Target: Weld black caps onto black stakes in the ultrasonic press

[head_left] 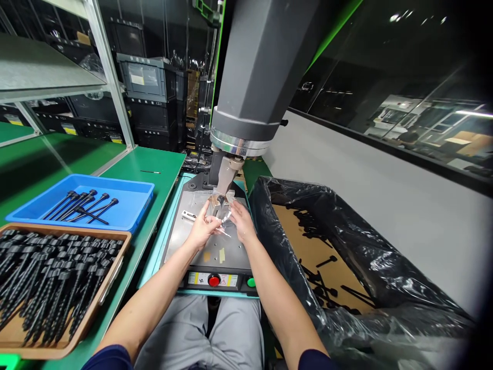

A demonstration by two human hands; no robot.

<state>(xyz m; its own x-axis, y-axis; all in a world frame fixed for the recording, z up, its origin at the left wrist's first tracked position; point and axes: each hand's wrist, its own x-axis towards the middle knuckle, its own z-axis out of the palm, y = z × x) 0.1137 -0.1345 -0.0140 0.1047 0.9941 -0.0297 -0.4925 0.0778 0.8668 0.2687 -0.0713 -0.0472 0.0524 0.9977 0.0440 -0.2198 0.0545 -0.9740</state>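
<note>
My left hand (203, 226) is at the fixture on the metal work plate (206, 252), thumb and fingers pinched together. A slender, shiny, clear-looking piece (226, 218) shows at its fingertips; its kind is too small to tell. Opposite it, my right hand (242, 222) has its fingers loosely stretched toward the same spot, close to the piece; whether they touch it I cannot tell. Right above and between the hands, the tapered metal horn (227, 174) of the press machine (248, 77) comes down to a small fixture (219, 200) with a dark part in it. A metal bracket (188, 216) lies left of my left hand.
Left on the green table are a blue tray (142, 198) and a brown tray (125, 239), both with black rod-like parts. At right, a box lined with black plastic (296, 288) holds similar parts. A red button (214, 280) and a green button (251, 282) line the plate's front.
</note>
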